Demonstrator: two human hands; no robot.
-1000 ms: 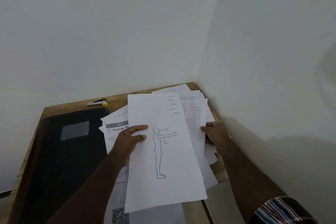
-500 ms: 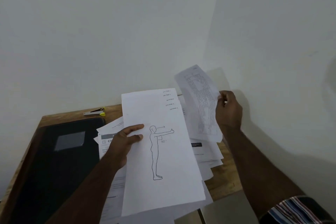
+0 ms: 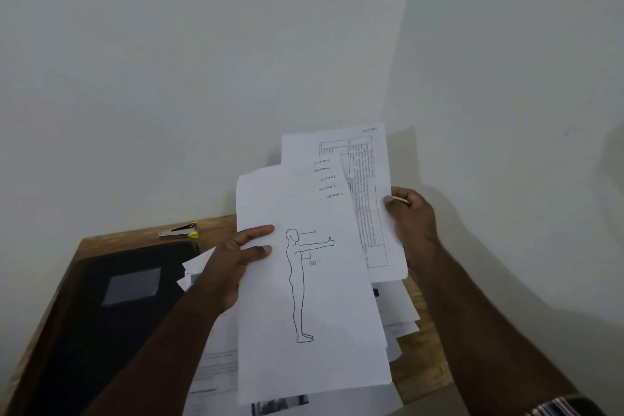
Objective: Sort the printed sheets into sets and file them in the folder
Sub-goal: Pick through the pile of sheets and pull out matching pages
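Observation:
My left hand [image 3: 236,260] grips the left edge of a fanned stack of white sheets [image 3: 314,314], raised above the table; the top sheet bears an outline of a standing figure with one arm held out. My right hand [image 3: 410,223] pinches the right edge of a single sheet with a printed table [image 3: 366,196], which sits behind the stack and sticks out above and to its right. More loose printed sheets [image 3: 395,311] lie spread on the wooden table [image 3: 429,368] beneath. A black folder [image 3: 101,307] lies closed on the table's left half.
A small stapler with a yellow tip [image 3: 179,230] lies at the table's back edge, beyond the folder. White walls meet in a corner right behind the table. The table's right edge runs close under my right forearm.
My right hand lifted the table sheet off the pile on the table and has brought it leftward behind the stack in my left hand. The stack has risen slightly.

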